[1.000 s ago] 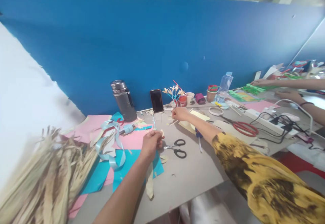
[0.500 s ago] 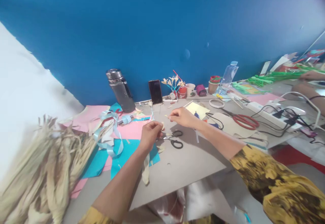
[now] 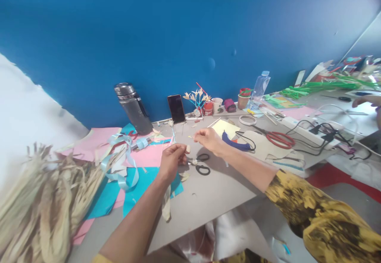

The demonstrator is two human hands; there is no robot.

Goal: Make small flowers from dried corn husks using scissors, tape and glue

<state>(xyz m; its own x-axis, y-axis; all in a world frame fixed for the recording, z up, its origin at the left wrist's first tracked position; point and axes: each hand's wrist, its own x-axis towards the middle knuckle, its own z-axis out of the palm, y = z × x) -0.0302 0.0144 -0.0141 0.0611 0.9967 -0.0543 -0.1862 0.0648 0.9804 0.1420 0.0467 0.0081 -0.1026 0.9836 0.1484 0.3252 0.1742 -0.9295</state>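
Note:
My left hand (image 3: 173, 160) is closed in a pinch on a small pale corn husk piece (image 3: 187, 149), which shows at the fingertips. My right hand (image 3: 210, 140) is also pinched, held just above the table. A tiny pale scrap (image 3: 189, 137) shows by its fingertips; whether it is gripped or lies behind I cannot tell. Between and below the hands lie black-handled scissors (image 3: 203, 170), spread apart. Husk scraps (image 3: 184, 176) lie near them, and a longer husk strip (image 3: 166, 209) is beneath my left wrist. A blue glue gun (image 3: 235, 143) lies beyond my right forearm.
Dried corn husks (image 3: 56, 207) are heaped at left beside blue paper (image 3: 138, 189) and ribbon (image 3: 131, 181). A flask (image 3: 135, 110), a phone (image 3: 176, 109) and husk flowers (image 3: 197, 96) stand along the wall. Red-handled scissors (image 3: 279, 140) and a power strip (image 3: 306, 132) lie right; another person's hand (image 3: 367, 101) is beyond.
The view has turned slightly right. Both my hands stay pinched in nearly the same place, and the glue gun now shows more fully. The other person's hand has shifted.

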